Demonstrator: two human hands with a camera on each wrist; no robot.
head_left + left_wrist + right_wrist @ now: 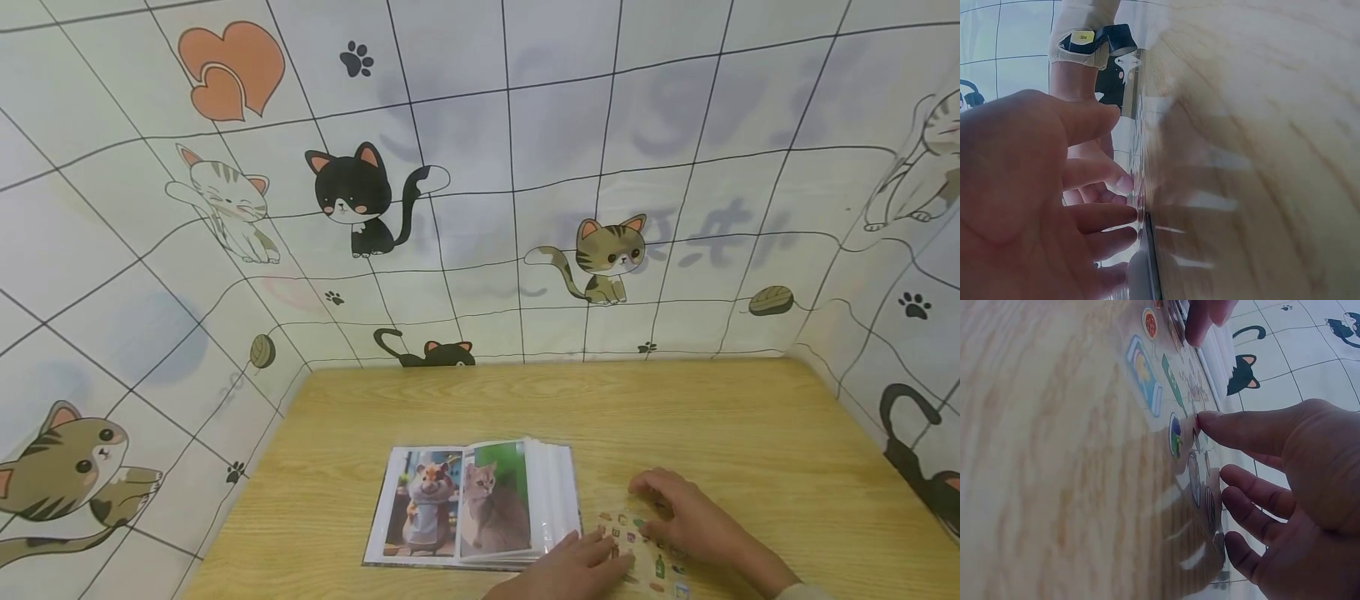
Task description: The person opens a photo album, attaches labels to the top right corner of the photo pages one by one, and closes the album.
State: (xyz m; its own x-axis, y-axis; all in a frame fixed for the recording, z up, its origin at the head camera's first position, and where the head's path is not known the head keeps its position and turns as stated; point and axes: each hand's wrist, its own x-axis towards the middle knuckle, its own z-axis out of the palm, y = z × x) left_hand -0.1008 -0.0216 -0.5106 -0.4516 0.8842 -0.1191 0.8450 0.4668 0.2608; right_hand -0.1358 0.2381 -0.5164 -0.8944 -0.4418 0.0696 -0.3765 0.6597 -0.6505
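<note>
A clear sheet of small food-and-drink stickers (632, 575) lies flat on the table, partly hidden under both hands. My left hand (573, 571) rests over its left side with fingers fairly straight. From the right, my right hand (693, 521) reaches over the sheet, its thumb and fingers spread apart. The right wrist view shows that thumb (1241, 431) touching the sheet among the stickers, near a green bottle sticker (1174, 384). Left of the sheet, an open photo album (375, 508) shows a hamster picture (429, 508) and a cat picture (495, 504).
The light wooden table (675, 417) runs back to a wall cover (480, 167) printed with cartoon cats and grid lines. It encloses the table at the back, left and right. The album's right-hand pages are thick and slightly raised beside my left hand.
</note>
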